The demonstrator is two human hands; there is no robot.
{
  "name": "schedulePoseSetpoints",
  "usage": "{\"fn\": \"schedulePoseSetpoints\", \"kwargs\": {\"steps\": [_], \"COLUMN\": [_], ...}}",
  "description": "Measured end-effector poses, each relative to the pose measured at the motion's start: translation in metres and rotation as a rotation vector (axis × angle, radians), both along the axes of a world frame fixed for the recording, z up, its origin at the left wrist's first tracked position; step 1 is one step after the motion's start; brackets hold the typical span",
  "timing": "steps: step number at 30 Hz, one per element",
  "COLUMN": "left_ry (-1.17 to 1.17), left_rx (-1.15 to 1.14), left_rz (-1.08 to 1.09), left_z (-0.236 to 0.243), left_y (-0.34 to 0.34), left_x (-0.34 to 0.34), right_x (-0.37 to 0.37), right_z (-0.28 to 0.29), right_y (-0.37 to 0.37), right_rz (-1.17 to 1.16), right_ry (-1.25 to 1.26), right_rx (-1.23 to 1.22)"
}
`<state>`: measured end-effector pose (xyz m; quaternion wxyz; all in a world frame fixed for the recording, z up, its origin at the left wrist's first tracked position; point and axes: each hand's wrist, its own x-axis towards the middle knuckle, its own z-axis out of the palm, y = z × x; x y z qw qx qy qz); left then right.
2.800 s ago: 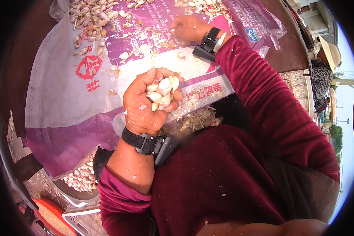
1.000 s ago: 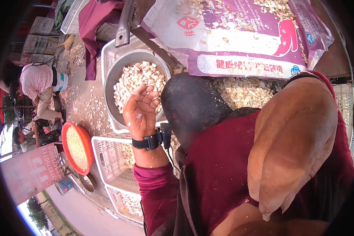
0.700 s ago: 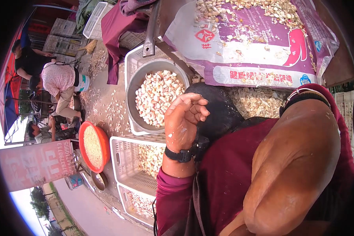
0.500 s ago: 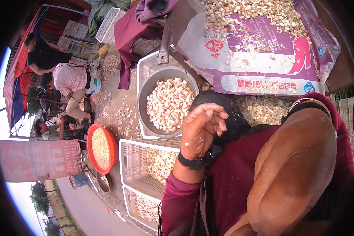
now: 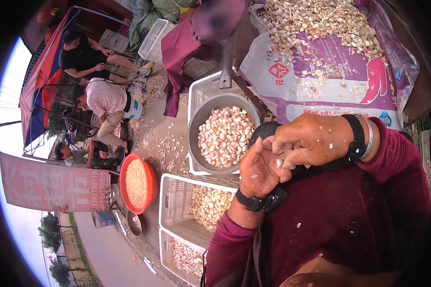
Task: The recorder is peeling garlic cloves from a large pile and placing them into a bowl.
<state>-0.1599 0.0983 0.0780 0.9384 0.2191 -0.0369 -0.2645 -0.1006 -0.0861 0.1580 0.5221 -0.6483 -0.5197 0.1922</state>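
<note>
Two hands meet at the centre right of the head view. The right hand lies over the left hand, its fingers curled around the left fingers, so the palms are hidden and I cannot tell whether either grip holds anything; bits of pale skin cling to both. Each wrist wears a dark band, and maroon sleeves fill the lower right, cut off by the frame's dark rim. Just left of the hands, at the centre, a grey metal basin full of garlic cloves sits inside a white crate. Below it another white crate holds more cloves, partly hidden by the left forearm. At the upper right, a purple and white sack lies spread on the desk, strewn with garlic. An orange bowl of pale grain rests at lower left. People crouch at the upper left, small and indistinct.
</note>
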Motion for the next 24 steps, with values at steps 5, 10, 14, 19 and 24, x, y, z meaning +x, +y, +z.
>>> {"fn": "schedulePoseSetpoints", "kwargs": {"steps": [5,10,14,19,24], "left_ry": [0.120,0.363,0.334,0.214,0.148], "left_rx": [0.025,-0.150,-0.066,0.036,0.256], "left_rz": [0.051,0.717,0.516,0.105,-0.125], "left_z": [-0.035,-0.039,-0.063,-0.040,-0.053], "left_y": [0.029,0.064,0.056,-0.008,-0.073], "left_x": [0.004,0.050,0.058,0.077,0.124], "right_x": [0.019,0.071,0.087,0.107,0.139], "right_z": [-0.027,-0.121,-0.160,-0.199,-0.205], "right_y": [-0.033,-0.143,-0.216,-0.219,-0.182], "right_rz": [-0.318,-0.888,-1.158,-1.076,-0.955], "right_ry": [0.290,-0.083,-0.231,-0.230,-0.320], "right_rx": [-0.274,-0.317,-0.848,-0.988,-0.949]}}
